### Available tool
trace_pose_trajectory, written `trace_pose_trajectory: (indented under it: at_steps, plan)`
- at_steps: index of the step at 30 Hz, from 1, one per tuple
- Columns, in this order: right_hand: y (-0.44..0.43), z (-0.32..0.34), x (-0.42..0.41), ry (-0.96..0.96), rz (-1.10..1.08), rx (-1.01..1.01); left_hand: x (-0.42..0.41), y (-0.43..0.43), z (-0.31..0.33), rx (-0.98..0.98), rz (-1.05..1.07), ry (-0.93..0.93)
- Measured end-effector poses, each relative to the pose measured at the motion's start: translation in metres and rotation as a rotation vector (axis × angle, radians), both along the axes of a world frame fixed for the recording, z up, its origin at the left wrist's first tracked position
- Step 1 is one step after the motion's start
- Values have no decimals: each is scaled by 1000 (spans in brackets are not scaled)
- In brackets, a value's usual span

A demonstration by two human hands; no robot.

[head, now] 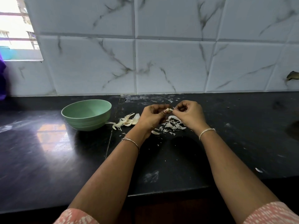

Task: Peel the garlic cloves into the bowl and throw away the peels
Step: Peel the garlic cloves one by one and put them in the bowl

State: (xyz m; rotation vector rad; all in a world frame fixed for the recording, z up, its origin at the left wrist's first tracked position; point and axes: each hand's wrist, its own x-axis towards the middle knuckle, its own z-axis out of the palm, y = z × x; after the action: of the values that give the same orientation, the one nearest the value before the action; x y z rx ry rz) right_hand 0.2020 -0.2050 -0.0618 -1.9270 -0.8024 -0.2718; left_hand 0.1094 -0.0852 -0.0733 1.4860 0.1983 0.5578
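Observation:
My left hand grips a small garlic clove between thumb and fingers, held above the black counter. My right hand pinches the clove's tip or its skin from the right. A pile of white peels lies on the counter under my hands. Garlic pieces with stalks lie just right of the green bowl. The bowl's visible inside looks empty.
The black counter runs to a marble-tiled wall at the back and ends at a front edge near my elbows. Loose peel flakes lie at the right. A window is at the far left.

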Motion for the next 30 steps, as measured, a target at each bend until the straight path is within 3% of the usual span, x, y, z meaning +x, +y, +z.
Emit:
trace_pose_trajectory:
  at_steps: [3, 11, 17, 24, 30]
  plan:
    - [-4, 0, 2, -64, -137, -118, -2, 1, 2, -58, -16, -17]
    - [-8, -1, 8, -126, -132, -246, -3, 0, 4, -175, -4, -29]
    - [-7, -1, 6, -90, -45, -206, -3, -2, 4, -162, 21, -16]
    - [-1, 2, 4, 76, 179, 70, -3, -3, 5, -193, 27, 5]
    - [0, 2, -1, 23, 179, 35, -3, -1, 6, -269, 6, 12]
